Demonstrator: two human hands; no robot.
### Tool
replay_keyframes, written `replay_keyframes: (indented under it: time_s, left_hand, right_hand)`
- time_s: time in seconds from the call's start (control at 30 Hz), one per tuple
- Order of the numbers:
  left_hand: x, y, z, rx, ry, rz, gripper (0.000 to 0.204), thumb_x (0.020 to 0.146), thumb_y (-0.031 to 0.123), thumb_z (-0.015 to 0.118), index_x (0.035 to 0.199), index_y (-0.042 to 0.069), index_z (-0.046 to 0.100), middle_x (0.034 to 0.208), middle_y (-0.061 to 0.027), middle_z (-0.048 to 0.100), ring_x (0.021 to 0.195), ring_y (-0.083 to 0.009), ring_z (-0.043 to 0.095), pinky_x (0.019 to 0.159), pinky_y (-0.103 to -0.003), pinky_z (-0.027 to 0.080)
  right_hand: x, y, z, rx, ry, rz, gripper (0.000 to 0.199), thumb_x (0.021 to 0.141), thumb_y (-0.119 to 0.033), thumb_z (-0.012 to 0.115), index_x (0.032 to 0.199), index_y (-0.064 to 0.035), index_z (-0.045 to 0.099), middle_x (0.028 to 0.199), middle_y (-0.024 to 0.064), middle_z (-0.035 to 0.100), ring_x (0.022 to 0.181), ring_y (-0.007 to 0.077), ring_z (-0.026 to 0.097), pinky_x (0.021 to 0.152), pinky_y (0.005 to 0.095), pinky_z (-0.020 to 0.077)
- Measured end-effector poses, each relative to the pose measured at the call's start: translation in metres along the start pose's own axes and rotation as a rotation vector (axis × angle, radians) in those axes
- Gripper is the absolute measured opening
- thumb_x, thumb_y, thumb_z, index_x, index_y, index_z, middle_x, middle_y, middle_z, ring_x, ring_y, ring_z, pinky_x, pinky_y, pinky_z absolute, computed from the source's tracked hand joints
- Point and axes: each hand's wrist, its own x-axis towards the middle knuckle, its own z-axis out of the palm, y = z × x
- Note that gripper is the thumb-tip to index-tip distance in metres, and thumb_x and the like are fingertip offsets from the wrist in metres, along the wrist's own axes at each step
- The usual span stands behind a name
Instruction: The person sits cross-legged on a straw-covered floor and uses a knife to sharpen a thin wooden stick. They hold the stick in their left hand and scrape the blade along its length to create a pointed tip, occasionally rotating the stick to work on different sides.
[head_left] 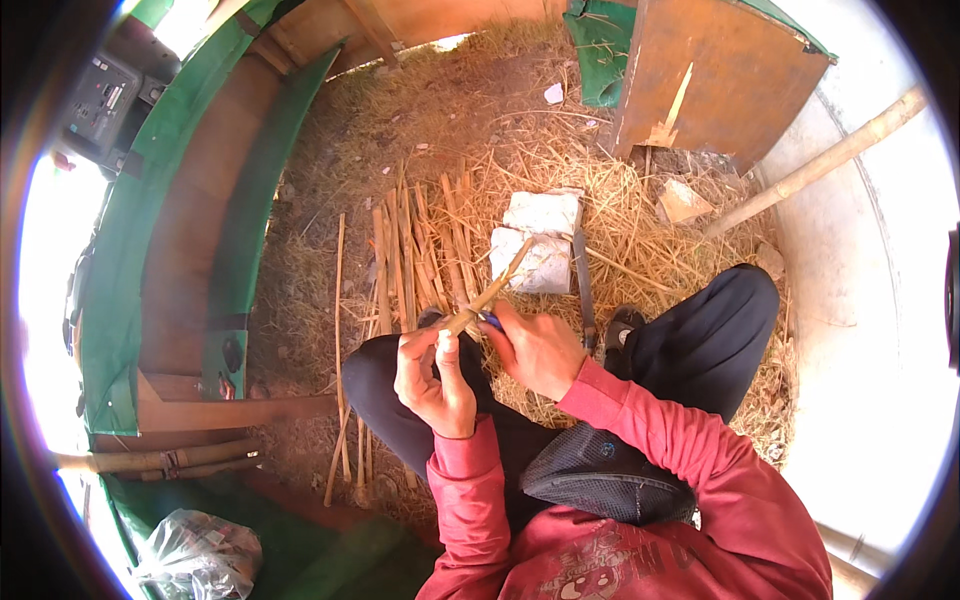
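My left hand [438,380] is closed, pinching the near end of a split bamboo stick [490,291] that slants up and away to the right. Against the stick, close to the left fingers, my right hand [538,350] is closed round a small tool with a blue handle [489,320]. Its working end is hidden by the fingers and the stick. Beyond the hands lie two whitish stone blocks [536,262], with the stick's far tip overlapping the nearer one. A long dark blade [583,275] with a handle lies beside the blocks' right side.
Several bamboo strips [405,250] lie on the straw-strewn ground left of the blocks. A brown wooden panel [715,80] stands far right, near a leaning bamboo pole [820,160]. Green-covered boards [175,230] line the left. A clear plastic bag [200,555] sits lower left.
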Motion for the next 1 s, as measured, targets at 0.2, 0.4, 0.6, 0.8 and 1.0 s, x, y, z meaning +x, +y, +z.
replay_keyframes:
  time_s: [0.2,0.4,0.6,0.8,1.0]
  left_hand:
    - [0.0,-0.004,0.01,0.024,0.023,0.025,0.008,0.098,0.005,0.062,0.099,-0.002,0.058,0.093,-0.0078,0.061,0.075,-0.0116,0.055,0.069,-0.025,0.046]
    - [-0.01,-0.002,0.006,0.014,-0.015,0.063,0.007,0.097,0.002,0.063,0.1,-0.002,0.058,0.094,-0.0081,0.06,0.078,-0.0114,0.055,0.069,-0.024,0.047]
    - [-0.006,-0.004,0.008,-0.022,0.062,-0.011,0.006,0.096,0.0,0.063,0.101,-0.003,0.06,0.095,-0.0084,0.06,0.077,-0.0118,0.055,0.067,-0.025,0.049]
    - [0.0,-0.003,-0.002,0.16,0.015,0.031,0.015,0.1,0.007,0.058,0.11,-0.004,0.062,0.102,-0.0097,0.059,0.083,-0.0143,0.057,0.069,-0.026,0.05]
    - [0.004,0.001,-0.005,0.173,-0.121,0.059,0.018,0.102,0.011,0.055,0.11,-0.004,0.062,0.103,-0.0101,0.059,0.089,-0.0178,0.058,0.073,-0.029,0.05]
  right_hand:
    - [-0.003,0.046,0.017,-0.138,-0.062,0.222,0.027,0.1,-0.031,0.057,0.106,-0.0045,0.055,0.064,0.0255,0.063,0.062,0.0468,0.064,0.055,0.0564,0.0502]
    - [0.002,0.071,0.031,-0.224,0.007,0.112,0.028,0.101,-0.033,0.055,0.101,-0.005,0.053,0.065,0.0224,0.065,0.059,0.0459,0.064,0.054,0.0554,0.0497]
    - [0.016,0.097,0.045,0.076,-0.147,0.239,0.033,0.104,-0.036,0.048,0.114,-0.0048,0.054,0.069,0.0191,0.067,0.062,0.0429,0.067,0.057,0.0526,0.0518]
    - [0.008,-0.009,-0.022,0.281,-0.133,0.113,0.022,0.1,-0.024,0.059,0.104,-0.0029,0.055,0.07,0.0248,0.064,0.059,0.0456,0.063,0.05,0.054,0.0463]
    - [-0.016,-0.009,-0.01,0.046,-0.093,0.085,0.019,0.095,-0.018,0.064,0.105,-0.0054,0.054,0.066,0.0229,0.063,0.058,0.0455,0.063,0.05,0.0544,0.0474]
